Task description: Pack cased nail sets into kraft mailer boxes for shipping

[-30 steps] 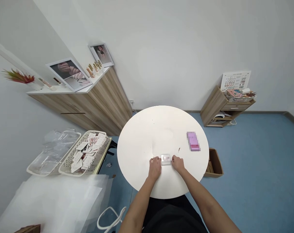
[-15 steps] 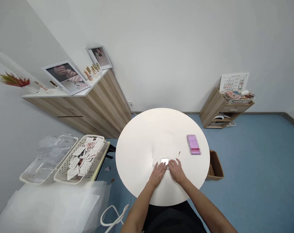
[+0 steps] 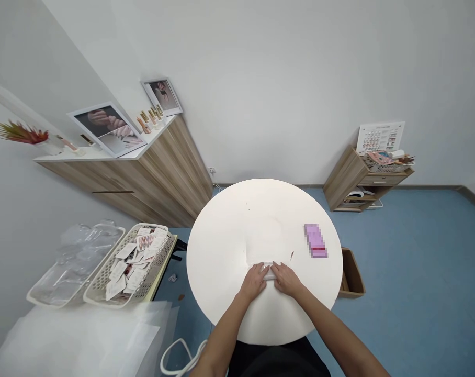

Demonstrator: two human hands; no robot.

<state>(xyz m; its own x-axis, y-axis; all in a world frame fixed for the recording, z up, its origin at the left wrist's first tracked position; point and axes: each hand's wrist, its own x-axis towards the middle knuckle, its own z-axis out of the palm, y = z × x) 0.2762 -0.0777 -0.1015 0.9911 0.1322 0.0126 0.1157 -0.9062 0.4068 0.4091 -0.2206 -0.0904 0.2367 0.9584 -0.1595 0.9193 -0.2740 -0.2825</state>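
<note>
My left hand [image 3: 253, 283] and my right hand [image 3: 286, 280] rest close together near the front of a round white table [image 3: 222, 246]. Between them they hold a small clear plastic packet [image 3: 268, 270], which is mostly hidden by my fingers. Its contents cannot be made out. To the right of my hands lies a pink box [image 3: 316, 241], blurred and out of reach of my fingers. A small dark speck [image 3: 291, 255] marks the tabletop near it.
At the left stand a clear plastic tray [image 3: 76, 264] and a beige slotted basket [image 3: 129, 264] full of white cards. Sheets of clear film [image 3: 76, 340] lie at the lower left. A cardboard box [image 3: 351, 275] sits on the blue floor at the table's right edge.
My hands have closed in over the packet, covering more of it than before. The bright, flat top seen earlier is now mostly hidden, and the view has shifted slightly.
</note>
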